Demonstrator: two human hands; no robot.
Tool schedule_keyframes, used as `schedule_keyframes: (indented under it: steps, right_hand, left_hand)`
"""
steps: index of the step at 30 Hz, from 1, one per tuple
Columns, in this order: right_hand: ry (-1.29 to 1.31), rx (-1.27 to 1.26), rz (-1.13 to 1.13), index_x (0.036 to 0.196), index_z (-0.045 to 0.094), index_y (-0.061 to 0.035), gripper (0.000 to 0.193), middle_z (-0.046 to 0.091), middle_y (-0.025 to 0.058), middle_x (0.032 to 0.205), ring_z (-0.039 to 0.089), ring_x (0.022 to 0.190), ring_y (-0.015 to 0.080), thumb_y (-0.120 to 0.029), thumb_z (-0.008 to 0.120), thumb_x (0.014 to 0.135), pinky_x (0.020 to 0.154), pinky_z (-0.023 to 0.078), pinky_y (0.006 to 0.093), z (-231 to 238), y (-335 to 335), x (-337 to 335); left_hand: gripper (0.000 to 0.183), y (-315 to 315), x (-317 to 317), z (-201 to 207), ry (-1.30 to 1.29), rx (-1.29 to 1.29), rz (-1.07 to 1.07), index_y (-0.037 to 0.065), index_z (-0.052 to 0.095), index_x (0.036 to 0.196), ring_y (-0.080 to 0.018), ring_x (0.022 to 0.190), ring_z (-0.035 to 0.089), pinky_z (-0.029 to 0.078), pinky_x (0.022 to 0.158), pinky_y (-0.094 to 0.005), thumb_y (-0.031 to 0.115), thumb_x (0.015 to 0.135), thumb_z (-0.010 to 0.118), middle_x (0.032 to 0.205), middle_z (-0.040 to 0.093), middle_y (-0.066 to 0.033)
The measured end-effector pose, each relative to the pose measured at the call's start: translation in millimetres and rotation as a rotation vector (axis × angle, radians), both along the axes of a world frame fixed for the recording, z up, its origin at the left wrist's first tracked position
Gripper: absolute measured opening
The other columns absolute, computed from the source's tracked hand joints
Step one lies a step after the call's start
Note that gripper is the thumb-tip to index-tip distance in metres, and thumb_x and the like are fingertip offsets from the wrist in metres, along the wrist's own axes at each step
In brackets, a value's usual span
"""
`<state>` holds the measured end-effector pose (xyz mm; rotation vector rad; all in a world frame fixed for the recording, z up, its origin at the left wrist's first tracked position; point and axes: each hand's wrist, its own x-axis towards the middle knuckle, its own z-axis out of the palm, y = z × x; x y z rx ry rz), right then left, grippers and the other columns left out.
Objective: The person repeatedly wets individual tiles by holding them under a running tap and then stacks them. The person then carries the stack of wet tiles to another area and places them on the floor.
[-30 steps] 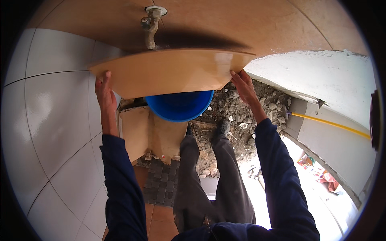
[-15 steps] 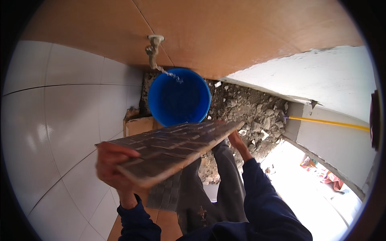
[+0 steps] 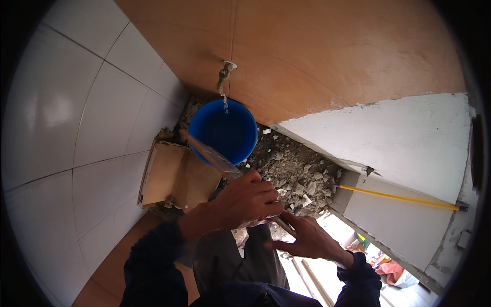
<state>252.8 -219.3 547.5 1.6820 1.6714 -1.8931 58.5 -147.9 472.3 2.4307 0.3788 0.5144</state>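
**Tile held edge-on over the rubble, near the bucket**

Tile, a thin flat ceramic slab point(image 3: 215, 156) with a pale glossy face, is seen almost edge-on, so it reads as a narrow strip. Its long axis runs from the hands up and to the left, the far end reaching in front of the rim of the round blue plastic bucket point(image 3: 225, 134), the near end buried in the grip. Whether it touches the bucket I cannot tell.

The left hand point(image 3: 248, 200) is curled closed over the near end from above, fingers wrapped round the edge. The right hand point(image 3: 307, 238) lies below, fingers spread and half open, supporting the lower edge rather than clamping it.

A slab carried by one end wants to sag and twist, so a firm hold on both long edges, with the underside propped, would serve best; its far corner sits close to the bucket and the brown cardboard box point(image 3: 174, 176) leaning on the white tiled wall point(image 3: 66, 128). A metal tap point(image 3: 224, 74) drips water into the bucket; grey stone rubble point(image 3: 296, 171) lies beneath.
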Motion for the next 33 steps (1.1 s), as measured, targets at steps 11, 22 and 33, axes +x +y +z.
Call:
schedule_keyframes:
  steps: [11,22,33]
  right_hand:
    - [-0.247,-0.019,-0.163,0.118,0.057,0.0032,0.042,0.061,0.0211,0.067,0.063,0.061,0.0305,-0.028,0.061,0.090,0.060,0.046,0.0423,-54,-44,18]
    - [-0.049,0.011,-0.072,0.115,0.062,-0.0035,0.045,0.066,0.0121,0.109,0.062,0.103,0.0231,-0.025,0.077,0.079,0.088,0.048,0.0356,-79,-4,26]
    - [-0.236,-0.054,-0.271,0.086,0.058,0.0065,0.021,0.057,0.0101,0.063,0.052,0.058,0.0164,-0.014,0.059,0.081,0.053,0.042,0.0363,-102,-31,60]
  left_hand:
    - [0.004,-14,47,-59,-0.147,0.101,-0.062,0.017,0.060,0.075,-0.0127,0.079,0.059,0.039,0.082,-0.0331,0.018,0.077,0.064,0.067,0.057,0.0035]
    - [0.011,-1,76,-73,-0.142,0.196,-0.071,0.019,0.065,0.066,-0.0104,0.070,0.060,0.039,0.081,-0.0300,0.024,0.076,0.068,0.055,0.057,0.0052]
    - [0.065,-46,-5,-113,-0.341,-0.429,0.894,0.009,0.048,0.135,-0.0320,0.125,0.046,0.032,0.106,-0.0451,0.033,0.080,0.075,0.141,0.042,-0.0157]
